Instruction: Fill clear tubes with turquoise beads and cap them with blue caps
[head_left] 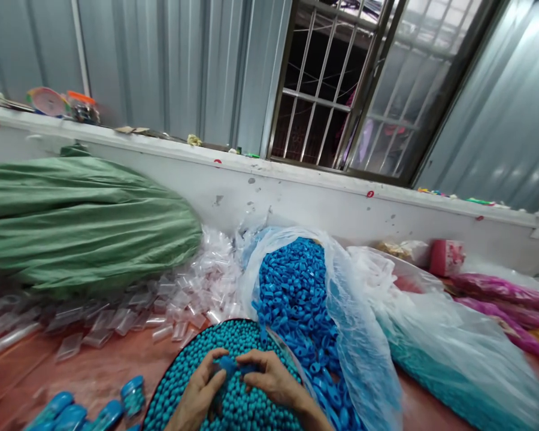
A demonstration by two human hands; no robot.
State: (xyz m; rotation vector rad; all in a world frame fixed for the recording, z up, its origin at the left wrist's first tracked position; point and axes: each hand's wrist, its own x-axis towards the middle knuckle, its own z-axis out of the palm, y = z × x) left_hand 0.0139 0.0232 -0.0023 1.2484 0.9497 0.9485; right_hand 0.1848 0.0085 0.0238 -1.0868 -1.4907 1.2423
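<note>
the left hand [201, 383] pinches a small, blurred blue plastic piece [227, 364] between thumb and fingers; the right hand [273, 378] curls just beside it, whether gripping i cannot tell. beneath the fingers lie round teal beads [247, 408]; beyond the right fingers, glossy blue plastic pieces [291, 281] fill a translucent plastic bag [366, 341].

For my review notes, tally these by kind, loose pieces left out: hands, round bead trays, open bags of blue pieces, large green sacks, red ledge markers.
Left hand and right hand: 2
Round bead tray: 1
Open bag of blue pieces: 1
Large green sack: 1
Red ledge markers: 4
Total: 9
</note>
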